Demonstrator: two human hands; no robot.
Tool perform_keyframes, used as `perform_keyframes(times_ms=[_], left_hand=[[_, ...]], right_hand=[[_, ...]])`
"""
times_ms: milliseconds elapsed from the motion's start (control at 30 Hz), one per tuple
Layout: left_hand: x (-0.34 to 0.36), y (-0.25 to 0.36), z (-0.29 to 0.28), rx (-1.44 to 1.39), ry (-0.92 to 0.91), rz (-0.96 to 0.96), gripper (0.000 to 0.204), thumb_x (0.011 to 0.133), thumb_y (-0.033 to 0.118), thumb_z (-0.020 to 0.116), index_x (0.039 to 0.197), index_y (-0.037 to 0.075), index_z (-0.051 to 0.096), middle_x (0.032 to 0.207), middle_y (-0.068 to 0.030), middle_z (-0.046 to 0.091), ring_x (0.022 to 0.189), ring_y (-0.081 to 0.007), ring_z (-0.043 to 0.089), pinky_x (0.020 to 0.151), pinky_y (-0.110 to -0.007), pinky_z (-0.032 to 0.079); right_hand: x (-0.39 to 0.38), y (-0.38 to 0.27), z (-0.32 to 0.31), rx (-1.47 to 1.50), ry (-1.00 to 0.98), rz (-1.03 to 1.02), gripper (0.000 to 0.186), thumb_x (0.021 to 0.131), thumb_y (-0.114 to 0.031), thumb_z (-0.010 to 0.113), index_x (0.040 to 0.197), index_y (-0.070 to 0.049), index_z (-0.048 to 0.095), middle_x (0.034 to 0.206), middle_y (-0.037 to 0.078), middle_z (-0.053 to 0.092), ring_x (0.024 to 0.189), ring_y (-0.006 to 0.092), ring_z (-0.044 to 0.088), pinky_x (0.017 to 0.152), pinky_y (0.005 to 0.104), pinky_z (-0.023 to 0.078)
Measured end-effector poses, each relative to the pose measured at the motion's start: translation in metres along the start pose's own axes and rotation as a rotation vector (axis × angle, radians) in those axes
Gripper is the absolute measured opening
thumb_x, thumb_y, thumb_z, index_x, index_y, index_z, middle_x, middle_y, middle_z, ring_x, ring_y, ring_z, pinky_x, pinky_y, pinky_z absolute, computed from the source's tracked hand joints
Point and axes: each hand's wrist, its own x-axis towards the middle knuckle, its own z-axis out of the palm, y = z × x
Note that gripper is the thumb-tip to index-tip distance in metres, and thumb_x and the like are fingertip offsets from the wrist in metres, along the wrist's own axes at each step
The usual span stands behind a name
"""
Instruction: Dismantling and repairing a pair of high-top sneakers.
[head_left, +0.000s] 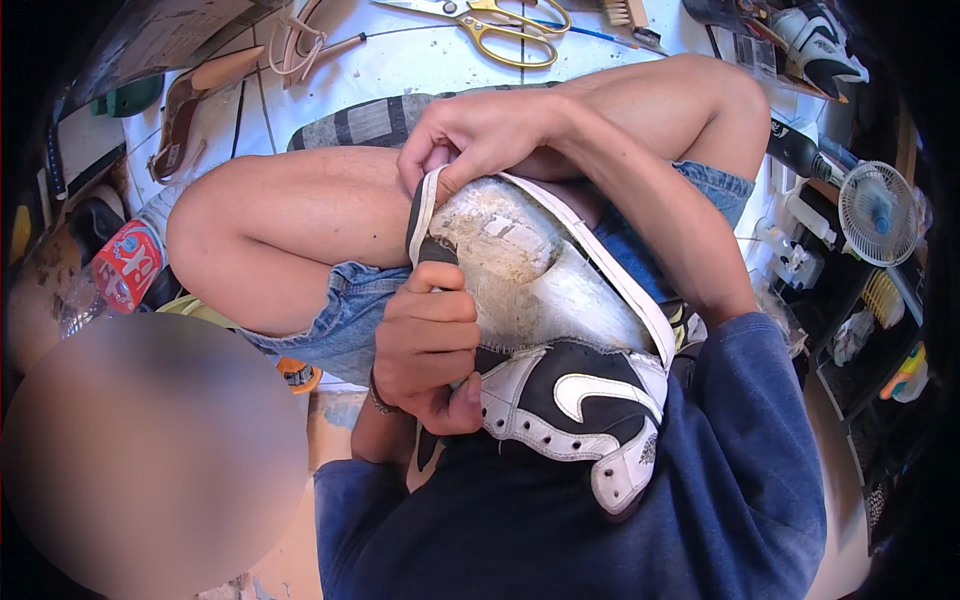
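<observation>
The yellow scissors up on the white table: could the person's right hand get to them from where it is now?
Probably yes, once it lets go: the right hand grips the shoe sole's edge, and only bare table separates it from the scissors.

Yellow-handled scissors [510, 25] lie on the white floor [400, 65] near a brush [632, 20]. A small white fan [878, 212] stands at the right, and a red-labelled bottle [125, 265] lies at the left

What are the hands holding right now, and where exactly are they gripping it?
Both hold a black-and-white sneaker, bottom up. The left hand grips its side near the toe; the right hand pinches the white sole strip peeling off at the toe end.
</observation>
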Motion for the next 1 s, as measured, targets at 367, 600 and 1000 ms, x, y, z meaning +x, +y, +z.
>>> perform_keyframes(times_ms=[367, 600, 1000], left_hand=[[0.017, 0.001, -0.009, 0.165, -0.313, 0.023, 0.022, 0.058, 0.012, 0.066, 0.055, 0.01, 0.044, 0.056, -0.003, 0.035, 0.054, -0.023, 0.043, 0.067, -0.038, 0.038], [0.039, 0.035, 0.033, 0.377, -0.198, 0.191, 0.037, 0.066, 0.026, 0.079, 0.058, 0.009, 0.047, 0.062, -0.004, 0.041, 0.06, -0.0234, 0.047, 0.069, -0.039, 0.041], [0.053, 0.058, 0.027, -0.066, 0.13, -0.123, 0.058, 0.083, 0.036, 0.054, 0.123, -0.006, 0.059, 0.132, -0.0222, 0.057, 0.126, -0.0281, 0.053, 0.107, -0.04, 0.04]], right_hand=[[-0.025, -0.016, 0.023, -0.487, 0.407, -0.03, 0.023, 0.088, -0.016, 0.077, 0.107, -0.003, 0.073, 0.085, 0.003, 0.073, 0.07, 0.0082, 0.06, 0.067, 0.026, 0.051], [-0.084, -0.124, 0.11, -0.621, 0.571, 0.326, 0.045, 0.105, -0.037, 0.054, 0.096, 0.004, 0.071, 0.069, 0.009, 0.064, 0.063, 0.0185, 0.056, 0.063, 0.0325, 0.047], [-0.123, -0.157, 0.158, -0.529, 0.364, -0.047, 0.039, 0.093, -0.033, 0.066, 0.086, 0.005, 0.062, 0.066, 0.012, 0.06, 0.06, 0.0204, 0.055, 0.059, 0.0378, 0.045]])
